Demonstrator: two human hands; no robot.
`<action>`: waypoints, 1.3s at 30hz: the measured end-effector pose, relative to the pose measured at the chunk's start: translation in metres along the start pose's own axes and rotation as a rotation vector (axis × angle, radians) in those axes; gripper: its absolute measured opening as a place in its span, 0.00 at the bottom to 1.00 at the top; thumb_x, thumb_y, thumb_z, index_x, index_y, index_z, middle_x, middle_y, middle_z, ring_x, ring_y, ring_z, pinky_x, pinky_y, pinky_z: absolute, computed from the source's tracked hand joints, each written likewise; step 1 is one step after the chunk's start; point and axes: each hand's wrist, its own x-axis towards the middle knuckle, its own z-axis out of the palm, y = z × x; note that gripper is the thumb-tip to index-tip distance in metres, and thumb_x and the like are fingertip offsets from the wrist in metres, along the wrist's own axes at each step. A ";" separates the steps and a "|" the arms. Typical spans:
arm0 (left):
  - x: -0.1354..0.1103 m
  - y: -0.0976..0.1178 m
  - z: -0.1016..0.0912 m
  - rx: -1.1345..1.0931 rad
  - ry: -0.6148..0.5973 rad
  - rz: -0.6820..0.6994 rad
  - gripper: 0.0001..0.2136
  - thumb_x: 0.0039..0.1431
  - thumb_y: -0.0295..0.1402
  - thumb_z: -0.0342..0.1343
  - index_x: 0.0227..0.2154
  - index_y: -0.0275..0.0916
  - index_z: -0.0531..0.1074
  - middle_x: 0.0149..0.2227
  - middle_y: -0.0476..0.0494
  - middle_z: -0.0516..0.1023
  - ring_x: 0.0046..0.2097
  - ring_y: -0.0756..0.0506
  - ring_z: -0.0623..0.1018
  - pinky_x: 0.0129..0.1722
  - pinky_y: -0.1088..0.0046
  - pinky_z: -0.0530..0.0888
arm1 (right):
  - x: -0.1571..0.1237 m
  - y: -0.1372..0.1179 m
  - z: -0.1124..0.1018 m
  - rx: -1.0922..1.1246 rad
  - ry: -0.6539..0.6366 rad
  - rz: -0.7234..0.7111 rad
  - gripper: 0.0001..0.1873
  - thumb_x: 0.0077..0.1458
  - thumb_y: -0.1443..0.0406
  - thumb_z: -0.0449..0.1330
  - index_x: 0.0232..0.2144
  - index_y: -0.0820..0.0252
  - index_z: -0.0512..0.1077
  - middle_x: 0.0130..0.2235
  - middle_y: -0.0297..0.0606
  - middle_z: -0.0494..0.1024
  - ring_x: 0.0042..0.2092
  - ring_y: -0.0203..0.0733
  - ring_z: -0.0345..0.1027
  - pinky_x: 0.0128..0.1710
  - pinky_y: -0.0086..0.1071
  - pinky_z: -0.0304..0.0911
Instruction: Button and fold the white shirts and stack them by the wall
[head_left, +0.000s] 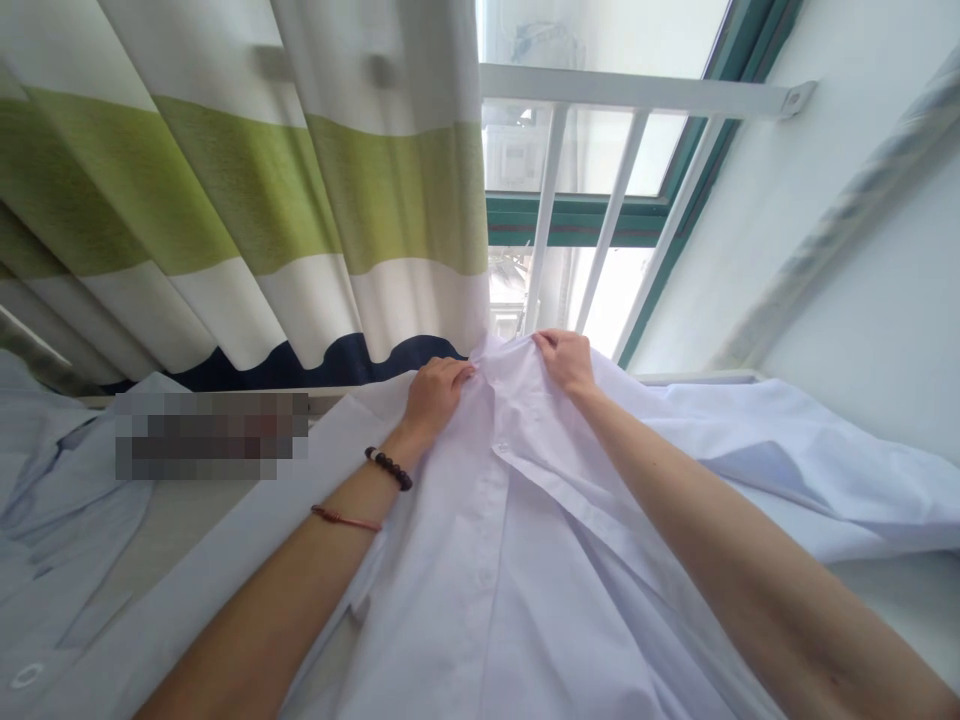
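Observation:
A white button-front coat or shirt (465, 540) lies spread out before me, its far end lifted near the window. My left hand (437, 395) pinches the cloth at the far left of the opening. Opposite it, my right hand (564, 358) grips the far right edge between thumb and fingers. Between the hands the fabric is gathered, and a button placket runs down towards me. One sleeve stretches out on each side. A beaded bracelet (388, 468) and a thin reddish cord (346, 519) circle my left wrist and forearm.
More white clothing (45, 490) lies at the left beside a blurred-out patch. A white, green and navy curtain (247, 190) hangs behind. White railing bars (637, 95) cross the green-framed window, and a white wall (862, 240) rises at the right.

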 end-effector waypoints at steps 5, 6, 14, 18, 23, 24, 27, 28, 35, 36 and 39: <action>0.027 0.007 -0.016 0.014 -0.019 -0.001 0.14 0.65 0.37 0.48 0.43 0.37 0.75 0.45 0.40 0.76 0.47 0.41 0.71 0.48 0.65 0.65 | 0.012 -0.005 -0.011 -0.036 0.114 0.013 0.15 0.59 0.63 0.52 0.39 0.61 0.77 0.40 0.43 0.80 0.44 0.46 0.72 0.49 0.37 0.62; 0.028 0.007 -0.017 0.019 -0.057 0.006 0.12 0.62 0.38 0.52 0.41 0.37 0.76 0.44 0.40 0.77 0.46 0.40 0.72 0.46 0.64 0.66 | 0.011 -0.004 -0.012 -0.064 0.082 -0.020 0.15 0.58 0.65 0.53 0.42 0.62 0.76 0.43 0.43 0.80 0.47 0.47 0.71 0.51 0.38 0.61; 0.014 0.001 -0.008 0.030 -0.201 0.034 0.10 0.61 0.31 0.51 0.31 0.41 0.77 0.38 0.49 0.77 0.39 0.46 0.76 0.34 0.73 0.67 | -0.050 0.007 -0.010 -0.326 -0.221 -0.258 0.22 0.54 0.61 0.59 0.51 0.62 0.71 0.58 0.52 0.62 0.59 0.56 0.54 0.58 0.47 0.51; 0.014 0.002 -0.010 0.049 -0.209 0.031 0.11 0.63 0.32 0.48 0.36 0.39 0.76 0.42 0.46 0.75 0.37 0.45 0.76 0.30 0.72 0.66 | -0.069 0.008 -0.016 -0.325 -0.325 -0.239 0.25 0.53 0.55 0.61 0.51 0.58 0.70 0.50 0.48 0.67 0.50 0.51 0.63 0.52 0.42 0.58; 0.007 0.002 -0.008 -0.015 -0.196 0.068 0.09 0.60 0.34 0.55 0.41 0.40 0.75 0.46 0.46 0.75 0.40 0.46 0.75 0.30 0.75 0.67 | -0.069 0.008 -0.016 -0.346 -0.386 -0.092 0.25 0.58 0.58 0.56 0.56 0.59 0.64 0.44 0.44 0.75 0.43 0.47 0.69 0.41 0.35 0.61; 0.005 0.001 -0.007 -0.036 -0.182 0.070 0.08 0.60 0.34 0.55 0.40 0.41 0.76 0.44 0.47 0.75 0.39 0.47 0.75 0.31 0.75 0.67 | -0.067 0.007 -0.016 -0.361 -0.375 -0.075 0.20 0.60 0.59 0.54 0.53 0.57 0.66 0.42 0.42 0.77 0.43 0.47 0.70 0.40 0.35 0.61; 0.001 -0.004 -0.005 -0.107 -0.110 0.049 0.06 0.60 0.31 0.55 0.34 0.41 0.78 0.39 0.50 0.76 0.36 0.50 0.75 0.34 0.78 0.69 | -0.061 0.002 -0.014 -0.387 -0.329 -0.040 0.13 0.62 0.60 0.50 0.41 0.56 0.72 0.36 0.41 0.79 0.39 0.47 0.72 0.37 0.35 0.60; 0.003 -0.007 -0.006 -0.127 -0.074 0.030 0.06 0.60 0.31 0.55 0.33 0.40 0.78 0.38 0.50 0.76 0.35 0.51 0.75 0.35 0.79 0.69 | -0.057 -0.001 -0.015 -0.369 -0.311 -0.030 0.12 0.61 0.60 0.50 0.38 0.56 0.72 0.35 0.41 0.79 0.38 0.47 0.72 0.36 0.35 0.60; 0.039 -0.019 -0.021 -0.124 0.208 -0.203 0.16 0.66 0.32 0.44 0.45 0.27 0.71 0.44 0.35 0.72 0.37 0.48 0.74 0.43 0.68 0.72 | -0.027 -0.027 -0.014 0.012 -0.070 -0.022 0.11 0.60 0.62 0.48 0.41 0.58 0.68 0.36 0.39 0.79 0.39 0.44 0.72 0.41 0.38 0.63; 0.040 -0.017 -0.021 -0.128 0.189 -0.186 0.15 0.65 0.31 0.44 0.47 0.28 0.71 0.45 0.35 0.72 0.37 0.48 0.75 0.43 0.69 0.73 | -0.028 -0.027 -0.011 0.016 -0.075 -0.027 0.14 0.59 0.62 0.49 0.45 0.59 0.67 0.38 0.41 0.78 0.41 0.46 0.72 0.42 0.39 0.63; 0.021 -0.005 -0.010 -0.129 0.093 -0.078 0.18 0.62 0.29 0.48 0.53 0.30 0.67 0.51 0.35 0.71 0.47 0.45 0.74 0.50 0.68 0.70 | -0.048 -0.014 0.002 -0.075 -0.139 -0.113 0.28 0.56 0.61 0.53 0.58 0.65 0.58 0.48 0.49 0.74 0.49 0.51 0.68 0.48 0.44 0.62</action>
